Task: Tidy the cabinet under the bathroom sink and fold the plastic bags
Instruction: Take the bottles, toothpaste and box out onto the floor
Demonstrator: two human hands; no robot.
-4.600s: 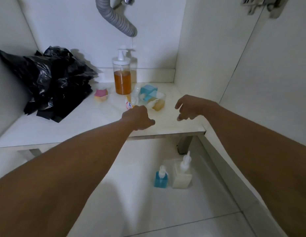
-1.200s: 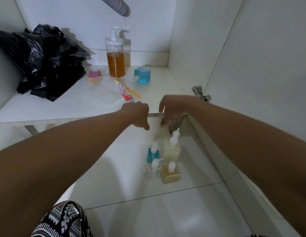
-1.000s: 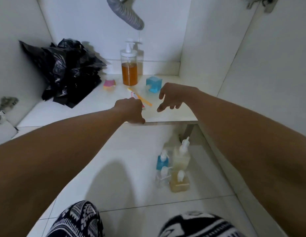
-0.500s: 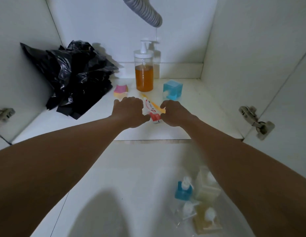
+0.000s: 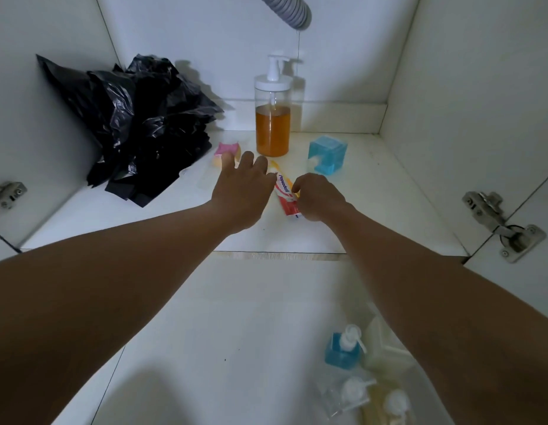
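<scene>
Right fingers (image 5: 297, 188) pinching toothpaste tube (image 5: 284, 191), left hand (image 5: 240, 191) alongside

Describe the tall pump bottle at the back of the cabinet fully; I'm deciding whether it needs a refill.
The pump bottle is a clear, plastic-looking cylinder with a white collar and white pump head, its dip tube visible inside. Amber liquid fills roughly the lower two thirds; the top is empty. It stands upright on the cabinet shelf near the back wall, below the grey corrugated drain hose, between the black plastic bags and a blue cube-shaped bottle. Neither hand touches it.
</scene>
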